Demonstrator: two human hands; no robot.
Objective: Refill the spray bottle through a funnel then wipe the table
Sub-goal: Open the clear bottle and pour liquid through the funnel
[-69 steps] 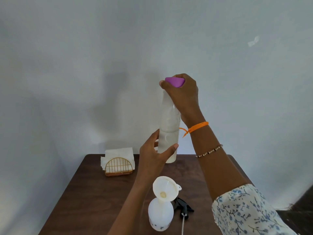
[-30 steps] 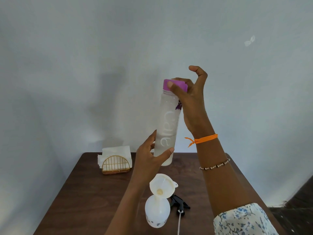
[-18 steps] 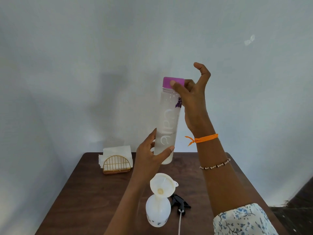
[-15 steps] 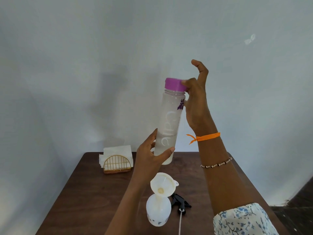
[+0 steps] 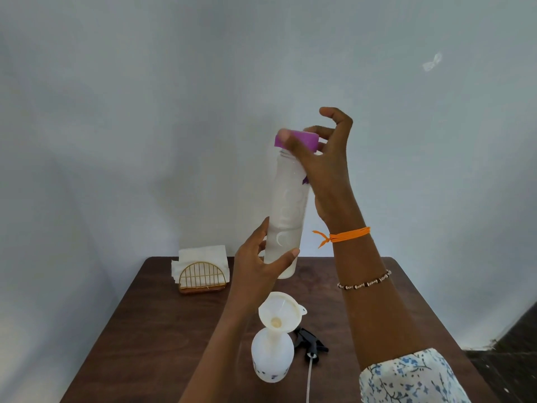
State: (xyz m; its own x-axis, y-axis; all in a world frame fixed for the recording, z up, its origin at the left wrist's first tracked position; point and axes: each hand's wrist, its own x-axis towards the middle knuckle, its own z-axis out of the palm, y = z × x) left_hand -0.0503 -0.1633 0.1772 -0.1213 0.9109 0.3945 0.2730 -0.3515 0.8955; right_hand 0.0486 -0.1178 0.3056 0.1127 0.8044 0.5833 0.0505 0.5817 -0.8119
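I hold a tall frosted water bottle [image 5: 286,207] upright above the table. My left hand [image 5: 261,266] grips its lower end. My right hand [image 5: 319,158] pinches the purple cap [image 5: 299,141] with thumb and fingers; the cap sits slightly raised, with the bottle's threaded neck showing beneath it. Below, near the table's front, stands the white spray bottle [image 5: 271,359] with a white funnel [image 5: 280,311] seated in its mouth. Its black trigger head [image 5: 311,343] with a dip tube lies on the table just to its right.
A gold wire holder with white napkins [image 5: 202,270] stands at the back left of the dark wooden table [image 5: 162,330]. A plain pale wall rises right behind the table. Dark floor shows at the far right.
My right hand has kept turning the purple cap, regripping it; the cap now sits lifted off the neck. The bottle rose slightly. My left hand's grip is unchanged.
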